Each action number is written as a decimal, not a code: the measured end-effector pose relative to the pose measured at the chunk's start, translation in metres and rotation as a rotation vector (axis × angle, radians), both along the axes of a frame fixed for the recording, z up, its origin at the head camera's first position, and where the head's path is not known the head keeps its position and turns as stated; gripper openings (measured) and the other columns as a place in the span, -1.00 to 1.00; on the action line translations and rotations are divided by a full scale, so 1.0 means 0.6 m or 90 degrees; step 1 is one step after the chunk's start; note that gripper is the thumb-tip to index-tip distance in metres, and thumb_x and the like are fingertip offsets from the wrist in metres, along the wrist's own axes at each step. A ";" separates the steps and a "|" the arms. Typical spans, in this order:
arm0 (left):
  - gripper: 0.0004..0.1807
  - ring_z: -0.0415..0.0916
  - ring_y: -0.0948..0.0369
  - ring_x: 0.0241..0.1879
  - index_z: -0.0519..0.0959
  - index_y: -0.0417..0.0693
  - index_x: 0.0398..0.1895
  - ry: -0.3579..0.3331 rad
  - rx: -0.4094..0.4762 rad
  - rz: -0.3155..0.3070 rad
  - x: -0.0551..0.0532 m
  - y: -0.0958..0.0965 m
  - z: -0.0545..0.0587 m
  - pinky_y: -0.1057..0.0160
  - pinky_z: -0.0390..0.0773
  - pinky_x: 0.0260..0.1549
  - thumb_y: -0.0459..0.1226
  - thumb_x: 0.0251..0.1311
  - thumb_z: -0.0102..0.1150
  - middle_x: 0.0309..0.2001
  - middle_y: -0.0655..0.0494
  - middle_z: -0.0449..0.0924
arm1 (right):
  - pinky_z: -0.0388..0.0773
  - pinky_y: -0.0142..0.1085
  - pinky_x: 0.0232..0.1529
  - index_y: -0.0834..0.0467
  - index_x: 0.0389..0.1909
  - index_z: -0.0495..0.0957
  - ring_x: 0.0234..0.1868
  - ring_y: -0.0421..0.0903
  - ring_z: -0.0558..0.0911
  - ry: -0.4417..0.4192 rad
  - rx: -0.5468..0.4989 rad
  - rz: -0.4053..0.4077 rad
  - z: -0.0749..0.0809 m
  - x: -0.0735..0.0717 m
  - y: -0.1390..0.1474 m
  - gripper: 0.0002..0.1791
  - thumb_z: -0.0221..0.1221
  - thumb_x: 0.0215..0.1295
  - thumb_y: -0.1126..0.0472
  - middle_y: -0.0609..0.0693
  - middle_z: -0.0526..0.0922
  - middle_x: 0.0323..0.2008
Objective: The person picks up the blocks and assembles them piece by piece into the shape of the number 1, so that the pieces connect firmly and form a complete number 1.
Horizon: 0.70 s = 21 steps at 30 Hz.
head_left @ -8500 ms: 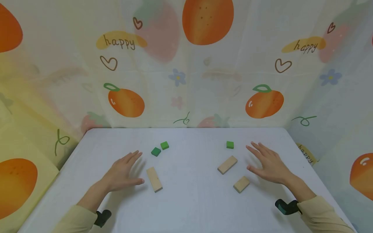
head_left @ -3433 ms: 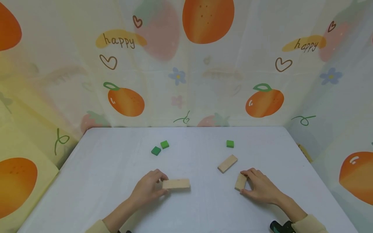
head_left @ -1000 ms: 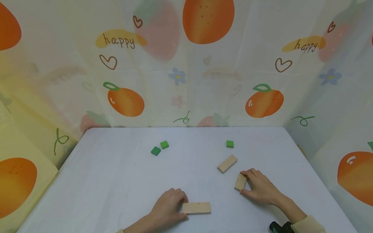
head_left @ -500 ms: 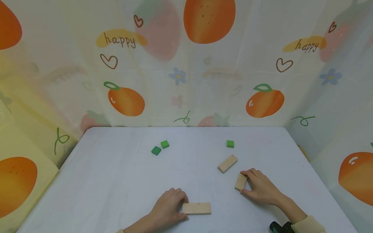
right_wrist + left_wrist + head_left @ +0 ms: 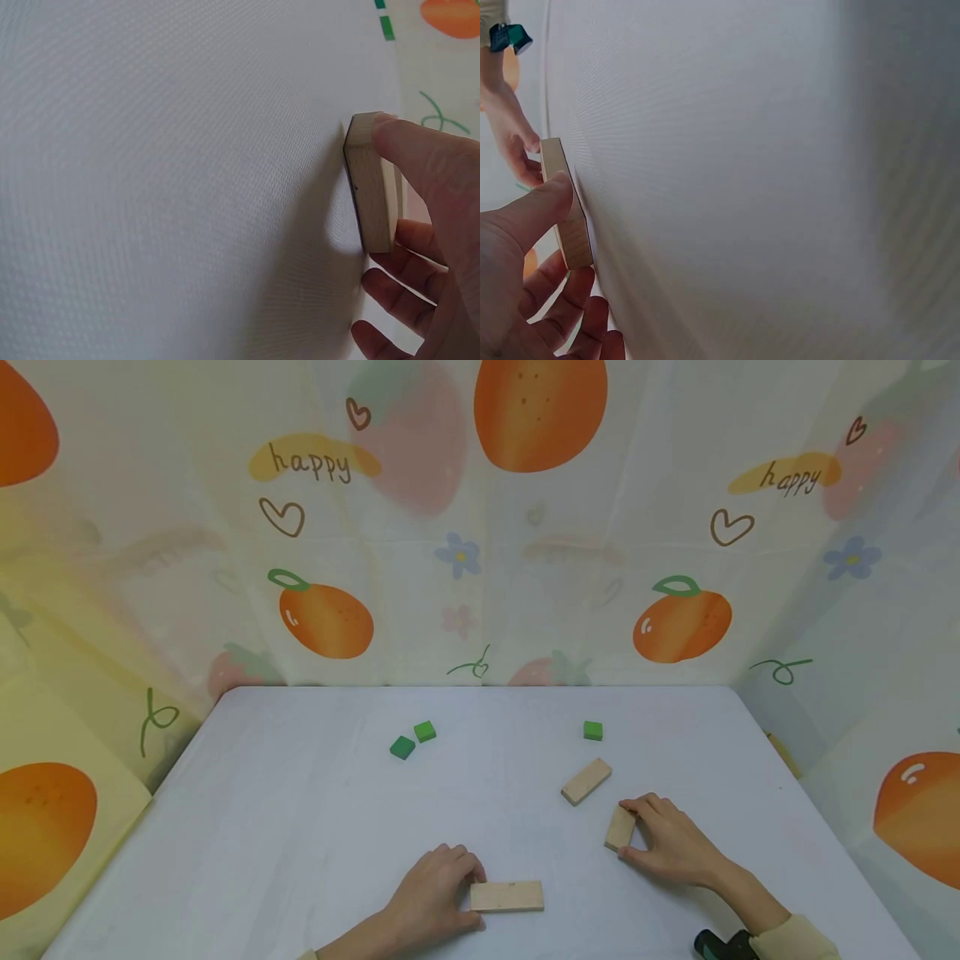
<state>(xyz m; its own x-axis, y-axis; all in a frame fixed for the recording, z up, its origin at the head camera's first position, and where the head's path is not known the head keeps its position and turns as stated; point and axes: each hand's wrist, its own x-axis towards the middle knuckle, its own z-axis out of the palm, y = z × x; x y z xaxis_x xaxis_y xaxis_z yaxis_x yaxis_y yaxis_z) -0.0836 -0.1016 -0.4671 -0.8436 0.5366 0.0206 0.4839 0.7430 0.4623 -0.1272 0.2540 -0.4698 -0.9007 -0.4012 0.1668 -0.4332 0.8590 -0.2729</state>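
Observation:
My left hand (image 5: pixel 431 897) pinches the left end of a long wooden block (image 5: pixel 510 897) between thumb and fingers. This block lies sideways near the front middle of the white table. In the left wrist view the thumb presses on the near side of the long block (image 5: pixel 574 238), with fingertips at its end. Farther right, my right hand (image 5: pixel 667 847) grips a short wooden block (image 5: pixel 620 828) by its two ends. The right wrist view has the short block (image 5: pixel 369 184) close over the table surface, thumb at one end and fingers at the other.
Another wooden block (image 5: pixel 586 782) lies slanted just behind the short one. A light green block (image 5: pixel 592 731) stands at the back right. Back left, a dark green block (image 5: pixel 402 747) sits beside a light green block (image 5: pixel 425 731). A printed cloth (image 5: pixel 480 610) hangs behind the table.
Both hands were spread and held nothing at first. Each then gripped a block; the left turned the long one sideways and brought it right and nearer. Over the last second both stay still.

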 end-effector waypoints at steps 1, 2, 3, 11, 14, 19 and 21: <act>-0.57 0.20 0.43 -0.41 0.51 0.18 -0.33 0.002 0.000 0.000 0.000 0.000 -0.001 0.40 0.33 -0.36 0.00 -0.33 0.48 -0.38 0.46 0.42 | 0.43 -0.08 -0.18 0.22 0.01 0.48 -0.13 -0.02 0.49 -0.001 -0.001 -0.001 0.000 0.000 0.000 -0.36 0.35 -0.09 -0.04 -0.02 0.51 -0.18; -0.57 0.20 0.44 -0.40 0.52 0.18 -0.32 -0.001 -0.001 0.002 0.000 -0.001 -0.001 0.40 0.33 -0.36 0.00 -0.32 0.47 -0.38 0.46 0.42 | 0.43 -0.08 -0.17 0.22 0.01 0.48 -0.13 -0.02 0.49 -0.002 -0.002 -0.003 0.000 0.000 -0.001 -0.36 0.35 -0.09 -0.04 -0.02 0.51 -0.18; -0.57 0.21 0.44 -0.40 0.52 0.19 -0.32 -0.003 -0.001 0.005 0.000 -0.001 -0.002 0.40 0.34 -0.35 -0.01 -0.31 0.47 -0.37 0.46 0.42 | 0.43 -0.08 -0.16 0.22 0.00 0.48 -0.13 -0.03 0.49 -0.002 -0.003 -0.004 0.000 0.001 -0.001 -0.36 0.35 -0.09 -0.04 -0.03 0.51 -0.18; -0.62 0.23 0.45 -0.37 0.54 0.19 -0.30 -0.016 0.016 0.028 0.003 -0.003 -0.007 0.39 0.35 -0.33 -0.09 -0.26 0.46 -0.37 0.47 0.41 | 0.43 -0.10 -0.18 0.21 -0.01 0.49 -0.15 -0.06 0.48 0.002 -0.006 -0.007 -0.003 0.000 0.001 -0.38 0.36 -0.11 -0.03 -0.05 0.50 -0.20; -0.63 0.23 0.45 -0.37 0.54 0.18 -0.30 -0.009 0.024 0.029 0.004 -0.004 -0.007 0.38 0.35 -0.33 -0.10 -0.25 0.45 -0.36 0.47 0.42 | 0.43 -0.10 -0.17 0.20 -0.01 0.49 -0.14 -0.06 0.49 0.000 -0.004 -0.008 -0.004 0.000 0.002 -0.38 0.36 -0.11 -0.02 -0.05 0.50 -0.19; -0.64 0.24 0.45 -0.35 0.54 0.19 -0.31 -0.003 0.036 0.028 0.005 -0.006 -0.009 0.38 0.35 -0.32 -0.10 -0.24 0.45 -0.36 0.47 0.42 | 0.44 -0.11 -0.14 0.20 -0.02 0.50 -0.14 -0.08 0.49 0.003 -0.003 -0.007 -0.006 -0.001 0.002 -0.39 0.36 -0.11 0.00 -0.06 0.51 -0.19; -0.65 0.24 0.45 -0.35 0.53 0.20 -0.31 -0.002 0.040 0.025 0.005 -0.007 -0.010 0.38 0.35 -0.31 -0.11 -0.23 0.45 -0.36 0.48 0.41 | 0.44 -0.12 -0.14 0.20 -0.02 0.50 -0.14 -0.09 0.49 0.005 0.001 -0.008 -0.005 -0.001 0.001 -0.39 0.37 -0.11 0.01 -0.06 0.51 -0.19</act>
